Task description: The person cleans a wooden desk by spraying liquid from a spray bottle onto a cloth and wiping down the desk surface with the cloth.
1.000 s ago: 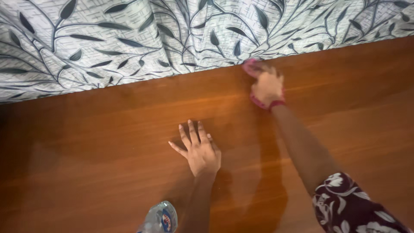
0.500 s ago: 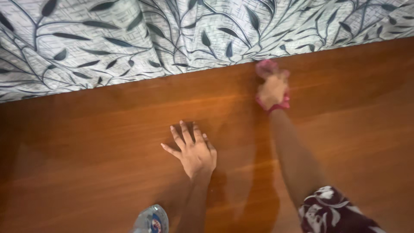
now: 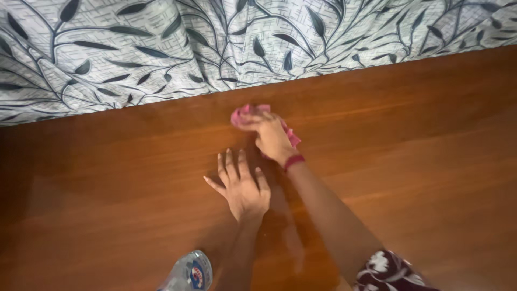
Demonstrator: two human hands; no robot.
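Pressing down on one pink cloth (image 3: 250,116), the right hand (image 3: 272,139) has its fingers bunched around the cloth, which lies on the brown wooden tabletop (image 3: 420,140) near its far edge, just short of the one leaf-patterned fabric (image 3: 161,48) hanging along that edge. One left hand (image 3: 242,186) lies flat beside it, fingers spread and holding nothing. One clear plastic bottle (image 3: 191,272) shows at the near edge, partly cut off.

A clear plastic bottle (image 3: 189,272) with blue-red label stands at bottom edge.
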